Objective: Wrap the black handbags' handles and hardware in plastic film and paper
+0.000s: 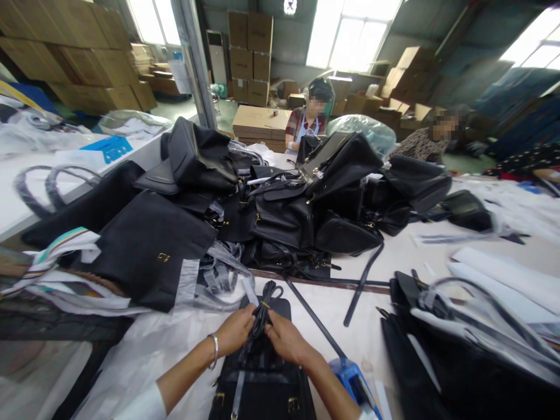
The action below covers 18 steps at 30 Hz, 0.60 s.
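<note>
A black bag (pixel 265 394) with gold buckles lies in front of me on the white table. Over its upper part is a looped bundle of thin black straps (pixel 266 303), bound with a yellowish tie. My left hand (pixel 237 331), with a silver bangle at the wrist, pinches the bundle from the left. From the other side my right hand (pixel 285 337) closes on it with thumb and fingers. A pale strip (pixel 250 290) stands up beside my left fingertips; whether they grip it I cannot tell.
A heap of black bags (pixel 284 221) covers the table ahead. A flat black bag (pixel 149 251) and striped ribbons (pixel 65 251) lie left. More bags with wrapped handles (pixel 472 344) stand right, near a blue object (pixel 354 382). Co-workers (pixel 306 125) sit across the table.
</note>
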Motion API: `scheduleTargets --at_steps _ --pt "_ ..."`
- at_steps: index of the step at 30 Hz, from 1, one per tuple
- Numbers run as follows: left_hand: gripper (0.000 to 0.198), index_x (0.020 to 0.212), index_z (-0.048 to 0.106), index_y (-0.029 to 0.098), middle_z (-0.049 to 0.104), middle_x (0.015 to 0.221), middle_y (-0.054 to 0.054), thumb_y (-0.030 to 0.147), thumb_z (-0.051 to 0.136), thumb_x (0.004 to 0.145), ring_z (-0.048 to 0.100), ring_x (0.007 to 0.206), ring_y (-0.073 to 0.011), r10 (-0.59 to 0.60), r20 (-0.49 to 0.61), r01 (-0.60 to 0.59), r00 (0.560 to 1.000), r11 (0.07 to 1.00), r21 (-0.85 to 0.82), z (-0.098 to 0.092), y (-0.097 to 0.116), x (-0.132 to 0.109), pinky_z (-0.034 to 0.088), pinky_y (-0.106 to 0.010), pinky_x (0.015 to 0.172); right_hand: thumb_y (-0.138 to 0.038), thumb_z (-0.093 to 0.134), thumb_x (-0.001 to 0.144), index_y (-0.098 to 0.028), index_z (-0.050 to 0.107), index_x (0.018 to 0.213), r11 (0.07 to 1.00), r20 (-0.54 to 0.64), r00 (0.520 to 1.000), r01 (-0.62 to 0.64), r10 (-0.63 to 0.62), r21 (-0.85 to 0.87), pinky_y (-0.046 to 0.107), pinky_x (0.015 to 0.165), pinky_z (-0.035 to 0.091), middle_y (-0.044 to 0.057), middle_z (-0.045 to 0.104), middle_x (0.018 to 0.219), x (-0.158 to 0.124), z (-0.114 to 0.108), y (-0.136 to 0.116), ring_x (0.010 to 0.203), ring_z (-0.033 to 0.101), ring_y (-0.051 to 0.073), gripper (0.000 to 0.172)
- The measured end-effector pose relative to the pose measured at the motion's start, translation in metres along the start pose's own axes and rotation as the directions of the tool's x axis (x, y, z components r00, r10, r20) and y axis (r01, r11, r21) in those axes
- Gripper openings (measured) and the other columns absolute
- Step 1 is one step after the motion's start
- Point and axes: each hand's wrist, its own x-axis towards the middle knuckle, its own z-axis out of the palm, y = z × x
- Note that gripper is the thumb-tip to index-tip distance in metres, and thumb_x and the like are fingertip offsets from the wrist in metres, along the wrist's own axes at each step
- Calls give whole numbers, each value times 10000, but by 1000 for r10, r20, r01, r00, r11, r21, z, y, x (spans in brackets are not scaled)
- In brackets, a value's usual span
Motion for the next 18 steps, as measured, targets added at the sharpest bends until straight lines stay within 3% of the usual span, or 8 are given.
scheduleTargets --at_steps 2,4,7,10,14,18 --pt "276 1046 522 202 680 893 -96 298 290 932 651 865 -234 -3 -54 11 999 989 148 -4 -1 -1 450 -318 748 -231 353 908 -152 537 1050 978 -31 999 -38 32 -205 300 760 440 117 651 996 -2 0 -8 896 625 228 245" --pt "277 1032 550 206 691 895 -108 318 318 929 647 900 -259 -15 -76 35 997 960 278 -14 -7 -3 436 -349 787 -245 297 938 -163 544 1009 943 -63 996 -85 68 -321 279 697 424 110 669 940 -4 0 -13 826 645 218 270" --pt "255 1046 566 221 695 966 -110 282 353 919 649 905 -249 -48 -98 85 994 903 422 -42 -27 -7 435 -350 800 -256 288 953 -186 543 1003 921 -93 994 -95 64 -378 253 661 392 90 680 939 -8 1 -9 811 652 198 270" --pt "280 1110 542 229 687 1039 -113 228 341 915 644 949 -235 -115 -167 185 979 840 510 -78 -52 -15 435 -341 810 -245 310 950 -206 540 984 926 -129 985 -153 114 -345 233 681 377 63 686 939 -12 0 11 861 651 183 237" --pt "322 1097 540 179 715 902 -149 244 276 926 673 872 -271 -241 -272 355 932 764 539 -109 -80 -22 453 -355 723 -207 305 936 -163 541 1008 843 -202 885 -462 419 -277 254 677 388 103 703 888 -18 -3 50 865 664 212 251" --pt "307 1063 564 214 728 919 -114 278 298 923 675 890 -249 -243 -259 347 935 781 520 -100 -83 -10 441 -318 716 -202 284 928 -114 546 1063 787 -257 822 -565 508 -248 287 714 413 166 694 948 -16 -6 71 908 662 238 307"
